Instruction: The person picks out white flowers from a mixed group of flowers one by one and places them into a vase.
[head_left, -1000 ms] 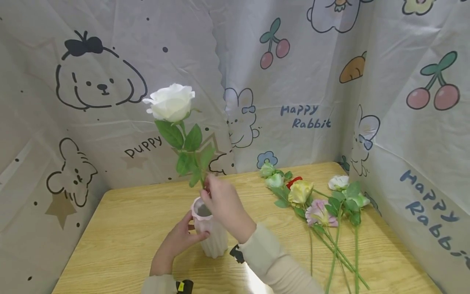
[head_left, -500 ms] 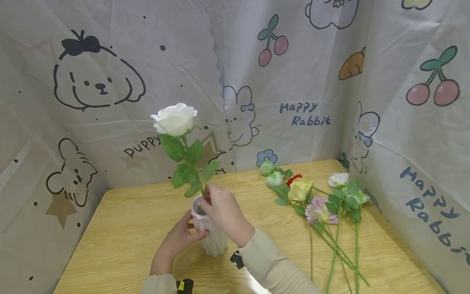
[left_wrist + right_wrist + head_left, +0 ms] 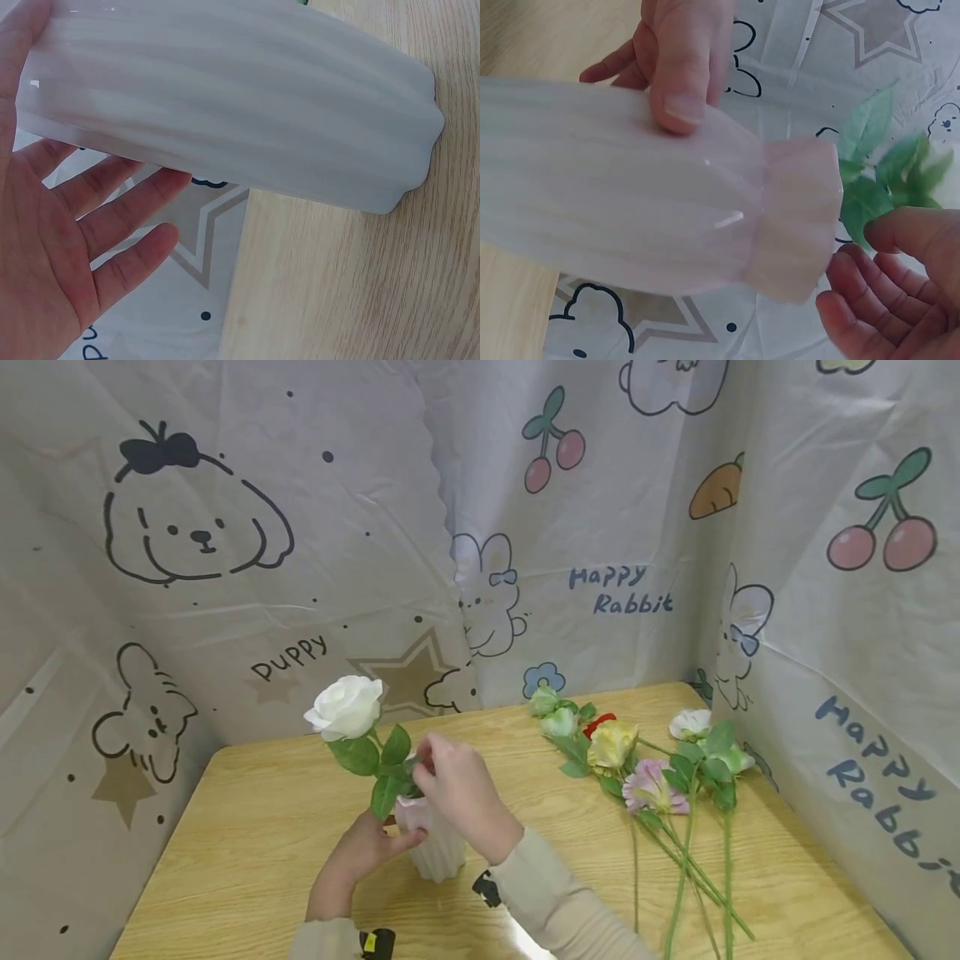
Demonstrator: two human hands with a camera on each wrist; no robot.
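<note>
We see the left hand (image 3: 363, 856) gripping the glossy, fluted, pinkish-white vase (image 3: 437, 847), fingers spread; from the vase's mouth the white, green-leaved rose (image 3: 345, 708) leans left; the right hand (image 3: 463, 787) curls loosely at its rim, whether holding anything we cannot tell; behind it, pale printed cloth (image 3: 360, 468) reads "Puppy" left, "Happy Rabbit" right

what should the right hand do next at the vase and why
Probably ease the right hand back from the vase: the white rose has its lower leaves at the mouth, and the left hand holds the vase's side.
</note>
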